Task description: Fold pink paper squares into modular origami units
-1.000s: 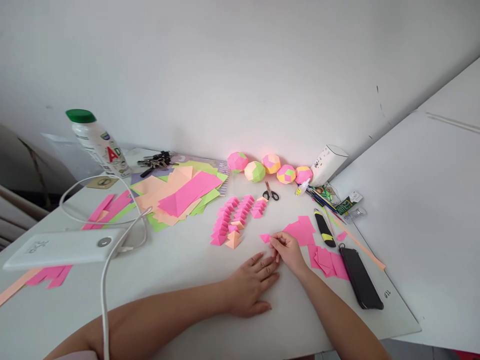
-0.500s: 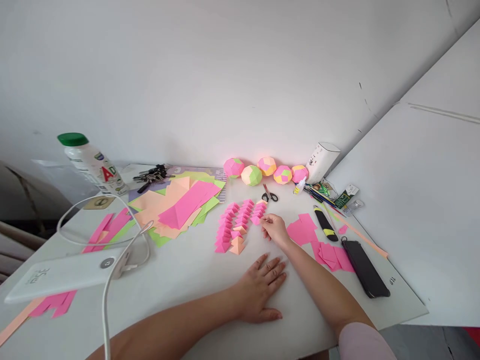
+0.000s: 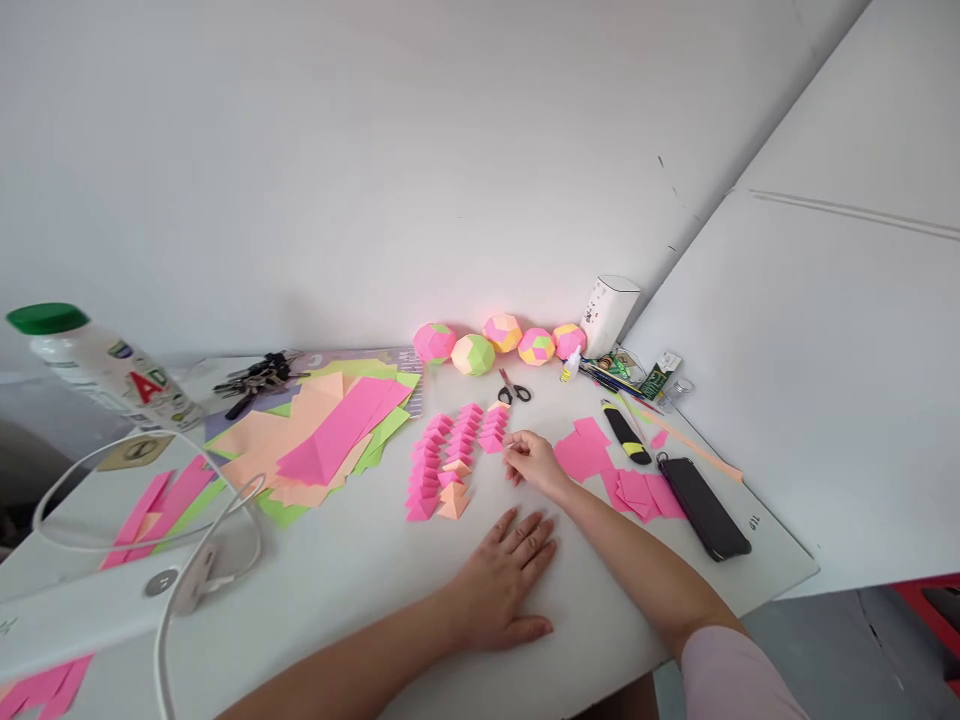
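Observation:
My left hand (image 3: 510,580) lies palm down on the white table, fingers spread, holding nothing. My right hand (image 3: 534,462) is pinched closed beside the front end of a short row of pink folded paper pieces (image 3: 493,432). Its fingertips are very near or touching that row's right edge; what they hold, if anything, is hidden. To the left stand two longer rows of folded paper pieces, one all pink (image 3: 426,465), the other pink and peach (image 3: 461,450). Black-handled scissors (image 3: 515,388) lie just behind the short row.
Several faceted paper balls (image 3: 473,355) line the wall. At left are loose paper sheets (image 3: 330,440), keys (image 3: 259,378), a green-capped bottle (image 3: 112,370) and a white power bank (image 3: 82,610) with a cable. At right lie pink paper squares (image 3: 585,450), a utility knife (image 3: 626,433) and a black phone (image 3: 705,508).
The view has turned to the right, so everything sits farther left in the picture. Both hands keep nearly the same place on the table, the right one still pinched by the short row.

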Demonstrator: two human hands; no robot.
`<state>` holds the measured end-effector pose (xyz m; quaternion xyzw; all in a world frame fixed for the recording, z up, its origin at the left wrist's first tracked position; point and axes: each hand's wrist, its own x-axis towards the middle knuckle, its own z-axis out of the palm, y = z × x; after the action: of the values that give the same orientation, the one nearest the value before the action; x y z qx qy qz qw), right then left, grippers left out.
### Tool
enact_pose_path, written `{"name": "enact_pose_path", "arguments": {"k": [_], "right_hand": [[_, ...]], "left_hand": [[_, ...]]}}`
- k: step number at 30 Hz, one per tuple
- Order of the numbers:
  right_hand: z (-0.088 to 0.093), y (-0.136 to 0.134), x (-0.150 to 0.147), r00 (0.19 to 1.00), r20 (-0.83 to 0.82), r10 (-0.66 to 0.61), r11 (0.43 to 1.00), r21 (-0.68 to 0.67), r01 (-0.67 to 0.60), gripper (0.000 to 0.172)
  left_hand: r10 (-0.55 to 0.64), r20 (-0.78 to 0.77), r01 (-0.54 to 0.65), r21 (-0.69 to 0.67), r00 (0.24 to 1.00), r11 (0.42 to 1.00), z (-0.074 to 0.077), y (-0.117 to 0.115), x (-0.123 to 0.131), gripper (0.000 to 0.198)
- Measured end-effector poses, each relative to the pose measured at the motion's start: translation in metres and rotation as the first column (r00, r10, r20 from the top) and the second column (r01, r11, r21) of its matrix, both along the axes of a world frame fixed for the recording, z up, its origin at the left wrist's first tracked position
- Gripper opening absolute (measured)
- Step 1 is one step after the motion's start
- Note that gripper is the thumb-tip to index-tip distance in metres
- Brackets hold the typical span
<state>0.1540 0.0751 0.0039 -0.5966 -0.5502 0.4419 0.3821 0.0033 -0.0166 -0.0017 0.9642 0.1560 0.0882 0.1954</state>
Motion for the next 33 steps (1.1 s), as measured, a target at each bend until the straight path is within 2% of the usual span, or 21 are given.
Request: {"name": "enact_pose_path", "arguments": {"k": [2, 3, 5, 7, 8, 11, 14, 20, 29, 33], "right_hand": [[0.01, -0.007, 0.014, 0.997, 0.073, 0.017, 0.998, 0.055, -0.021, 0.011], [0.016, -0.01, 0.023, 0.963, 0.268, 0.024, 0.984, 0.161, -0.069, 0.01], [0.027, -0.017, 0.042, 0.786, 0.618, -0.03, 0.951, 0.26, -0.168, 0.013], [0.033, -0.022, 0.06, 0.597, 0.799, -0.073, 0.966, 0.206, -0.159, 0.018], [0.034, -0.024, 0.067, 0.532, 0.845, -0.061, 0.98, 0.153, -0.13, 0.022], [0.031, -0.025, 0.08, 0.454, 0.891, -0.005, 0.993, 0.059, -0.105, 0.031], [0.024, -0.022, 0.085, 0.486, 0.874, 0.026, 0.996, 0.02, -0.089, 0.034], [0.018, -0.015, 0.092, 0.638, 0.77, 0.015, 0.999, 0.007, -0.031, 0.046], [0.013, -0.011, 0.097, 0.662, 0.749, -0.012, 0.998, 0.046, -0.034, 0.045], [0.013, -0.011, 0.097, 0.675, 0.738, -0.021, 0.999, 0.043, -0.016, 0.039]], "left_hand": [[-0.006, 0.005, 0.006, 0.005, 1.0, 1.0, -0.001, 0.0, 0.0, 0.078], [-0.005, 0.008, 0.004, 0.006, 1.0, 1.0, -0.001, 0.0, 0.0, 0.076], [-0.001, 0.022, 0.001, 0.007, 1.0, 1.0, -0.001, 0.0, 0.0, 0.074], [0.006, 0.055, -0.007, 0.007, 0.998, 1.0, -0.001, 0.0, 0.0, 0.073], [0.004, 0.061, -0.004, 0.005, 0.998, 1.0, 0.0, 0.0, 0.0, 0.073], [0.008, 0.077, -0.007, -0.006, 0.997, 1.0, 0.003, 0.0, -0.002, 0.072], [0.014, 0.093, -0.012, -0.023, 0.996, 1.0, 0.004, 0.001, -0.003, 0.069], [0.019, 0.071, -0.016, -0.043, 0.997, 0.999, 0.004, 0.001, -0.003, 0.066], [0.024, 0.074, -0.024, -0.01, 0.997, 1.0, 0.004, 0.0, -0.003, 0.064], [0.03, 0.077, -0.029, -0.019, 0.997, 0.999, 0.004, 0.001, -0.003, 0.065]]}}
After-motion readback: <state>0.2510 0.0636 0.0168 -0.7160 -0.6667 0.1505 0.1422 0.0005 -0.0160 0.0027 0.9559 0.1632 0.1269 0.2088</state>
